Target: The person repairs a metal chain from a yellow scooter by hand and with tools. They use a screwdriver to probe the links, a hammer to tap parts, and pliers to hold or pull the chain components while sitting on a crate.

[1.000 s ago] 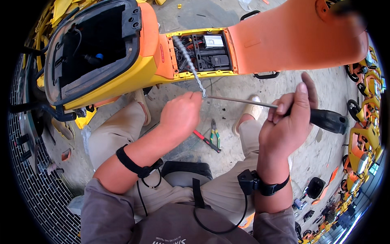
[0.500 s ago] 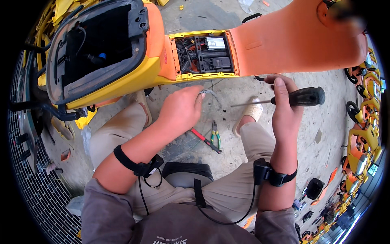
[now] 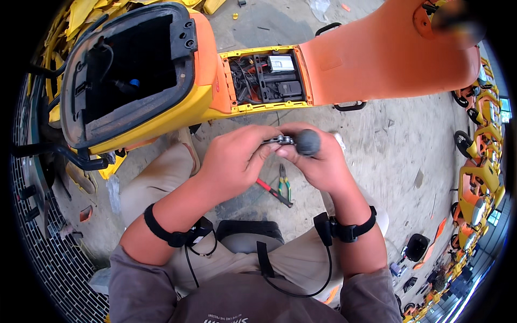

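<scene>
Close together in front of me, my two hands meet over a short metal chain [image 3: 282, 140]. My left hand [image 3: 229, 159] pinches its left part between thumb and fingers. Wrapped in my right hand [image 3: 326, 161] is a screwdriver [image 3: 308, 142] whose dark round handle end points up at me, hiding the shaft. The right thumb also touches the chain. Just beyond my hands lies the yellow and orange scooter body [image 3: 215, 99], its floor compartment [image 3: 245, 110] uncovered, with wiring, a silver box [image 3: 281, 63] and a black box [image 3: 290, 88] inside.
On the concrete floor below my hands lie green-handled pliers [image 3: 288, 189] and a red and black handled tool [image 3: 273, 192]. At left the scooter has an uncovered black-rimmed bin [image 3: 186, 70] and black rails [image 3: 59, 141]. A row of similar scooters [image 3: 476, 188] lines the right.
My right hand has moved left and inward, turning the screwdriver from sideways to end-on. My left hand has shifted slightly down, and the chain that dangled from it now lies between both hands.
</scene>
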A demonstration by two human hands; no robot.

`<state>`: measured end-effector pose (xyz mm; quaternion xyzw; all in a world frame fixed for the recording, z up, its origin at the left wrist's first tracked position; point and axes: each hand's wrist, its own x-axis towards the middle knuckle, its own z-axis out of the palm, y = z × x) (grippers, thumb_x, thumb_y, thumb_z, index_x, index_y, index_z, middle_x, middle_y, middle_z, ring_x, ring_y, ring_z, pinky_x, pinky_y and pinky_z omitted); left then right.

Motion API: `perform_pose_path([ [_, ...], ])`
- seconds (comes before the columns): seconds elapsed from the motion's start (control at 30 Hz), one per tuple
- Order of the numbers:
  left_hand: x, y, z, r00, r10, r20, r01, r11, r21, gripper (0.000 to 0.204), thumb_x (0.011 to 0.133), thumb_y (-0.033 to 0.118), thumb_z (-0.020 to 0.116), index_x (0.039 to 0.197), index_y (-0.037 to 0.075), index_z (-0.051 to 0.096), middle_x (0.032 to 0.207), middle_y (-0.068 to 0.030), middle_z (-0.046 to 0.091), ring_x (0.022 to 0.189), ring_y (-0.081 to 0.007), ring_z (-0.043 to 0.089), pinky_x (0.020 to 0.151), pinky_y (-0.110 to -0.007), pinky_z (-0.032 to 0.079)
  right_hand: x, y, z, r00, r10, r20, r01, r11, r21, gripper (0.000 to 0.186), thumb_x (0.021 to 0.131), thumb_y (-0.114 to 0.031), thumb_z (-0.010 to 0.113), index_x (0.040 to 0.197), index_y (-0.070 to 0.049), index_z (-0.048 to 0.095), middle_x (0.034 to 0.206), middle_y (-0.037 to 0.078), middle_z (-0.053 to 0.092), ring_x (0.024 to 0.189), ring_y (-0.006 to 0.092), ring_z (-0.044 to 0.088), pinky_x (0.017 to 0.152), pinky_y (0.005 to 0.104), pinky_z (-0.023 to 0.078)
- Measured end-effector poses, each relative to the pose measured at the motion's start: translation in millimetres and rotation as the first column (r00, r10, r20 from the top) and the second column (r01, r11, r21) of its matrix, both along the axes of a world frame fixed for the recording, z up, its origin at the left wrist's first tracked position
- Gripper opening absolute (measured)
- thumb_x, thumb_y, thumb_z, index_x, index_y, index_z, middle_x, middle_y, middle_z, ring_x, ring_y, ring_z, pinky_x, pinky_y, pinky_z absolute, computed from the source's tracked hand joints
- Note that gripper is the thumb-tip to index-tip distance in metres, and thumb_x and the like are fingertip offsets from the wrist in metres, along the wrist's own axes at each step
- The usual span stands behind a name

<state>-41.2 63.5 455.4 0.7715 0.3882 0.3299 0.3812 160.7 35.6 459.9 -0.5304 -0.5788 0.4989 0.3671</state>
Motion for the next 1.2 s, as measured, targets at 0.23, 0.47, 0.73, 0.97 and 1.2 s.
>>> perform_pose_path([
  [0.23,-11.4,7.9,13.9,1.000,0.003,0.010,-0.004,0.997,0.076,0.024,0.083,0.004,0.075,0.107,0.003,0.068,0.095,-0.0139,0.071,0.085,-0.0336,0.069,0.074,-0.039,0.055,1.6,5.1,12.0,0.993,-0.018,0.117,-0.009,0.974,0.228,0.026,0.082,-0.005,0.080,0.107,-0.003,0.072,0.093,0.009,0.072,0.082,0.0217,0.067,0.073,0.0331,0.054],
  [0.47,-14.8,9.9,13.0,0.999,-0.021,0.026,0.014,0.974,0.226,0.030,0.076,0.001,0.079,0.105,0.005,0.068,0.090,-0.0121,0.070,0.081,-0.0320,0.068,0.072,-0.041,0.054,-4.5,7.6,7.7,0.952,-0.087,0.294,-0.093,0.832,0.547,0.031,0.074,-0.006,0.082,0.103,-0.006,0.072,0.089,0.010,0.070,0.078,0.0280,0.065,0.069,0.0364,0.053],
  [0.73,-16.5,13.3,14.1,0.999,-0.038,-0.006,0.038,0.942,0.332,0.034,0.074,0.003,0.080,0.106,0.007,0.070,0.088,-0.0088,0.070,0.080,-0.0291,0.067,0.069,-0.039,0.050,-5.8,6.3,10.2,0.927,-0.173,0.333,-0.092,0.755,0.650,0.029,0.074,-0.006,0.083,0.101,-0.005,0.072,0.086,0.009,0.070,0.073,0.0260,0.064,0.064,0.0346,0.052],
  [0.97,-16.2,15.4,17.8,0.998,-0.045,-0.033,0.054,0.924,0.377,0.033,0.075,0.004,0.079,0.107,0.007,0.070,0.087,-0.0080,0.070,0.079,-0.0273,0.067,0.067,-0.037,0.048,-7.8,3.3,16.9,0.916,-0.208,0.344,-0.067,0.764,0.642,0.027,0.075,-0.003,0.083,0.099,-0.004,0.073,0.080,0.008,0.070,0.070,0.0227,0.063,0.063,0.0329,0.050],
  [1.2,-16.1,14.0,20.0,0.999,-0.036,-0.038,0.045,0.959,0.279,0.030,0.078,0.003,0.076,0.107,0.007,0.070,0.085,-0.0097,0.070,0.077,-0.0293,0.067,0.066,-0.038,0.050,-8.2,3.6,19.1,0.936,-0.144,0.320,-0.053,0.842,0.536,0.021,0.076,-0.003,0.081,0.095,-0.004,0.073,0.077,0.009,0.068,0.068,0.0233,0.062,0.063,0.0327,0.049],
])
